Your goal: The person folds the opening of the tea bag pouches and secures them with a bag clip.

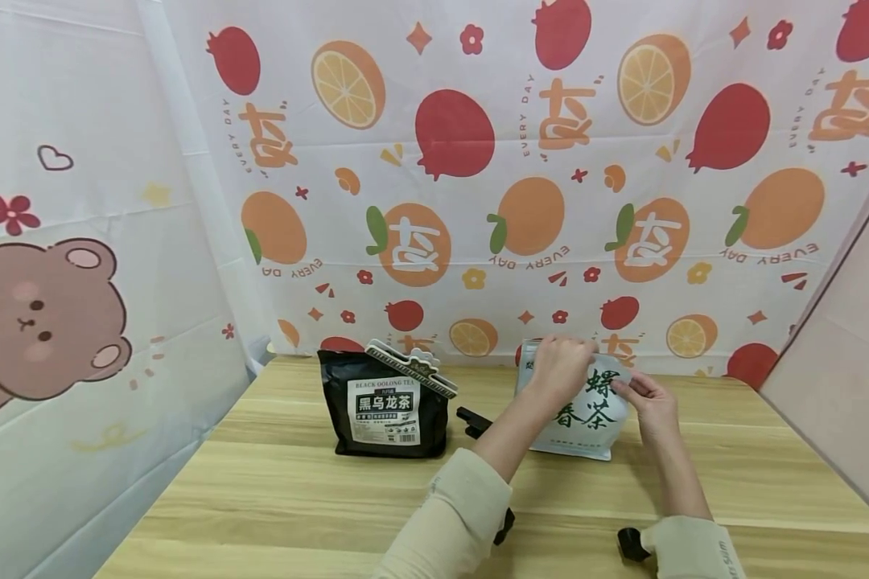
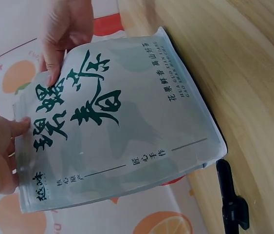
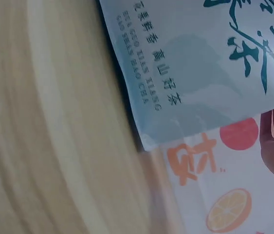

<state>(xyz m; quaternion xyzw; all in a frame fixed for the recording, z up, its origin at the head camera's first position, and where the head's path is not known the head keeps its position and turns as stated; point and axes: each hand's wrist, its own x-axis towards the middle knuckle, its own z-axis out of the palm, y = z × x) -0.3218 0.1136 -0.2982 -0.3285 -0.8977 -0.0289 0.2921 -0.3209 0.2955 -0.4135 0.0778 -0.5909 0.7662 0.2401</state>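
Fruit-print cloth hanging behind a wooden table [image 1: 275,482]. Standing near the back edge, right of middle: pale tea pouch [image 1: 582,418], being pinched at its top by both hands — left hand [image 1: 561,366] at the left corner, right hand [image 1: 648,402] at the right edge. Risking a tip-over if pulled unevenly, since only the bottom is resting on the wood; possibly knocking the black clip [image 1: 472,421] beside it. Reading "HUA GUO XIANG" on the pouch, "BLACK OOLONG TEA" on the black bag [image 1: 387,414], "EVERY DAY" on the cloth.
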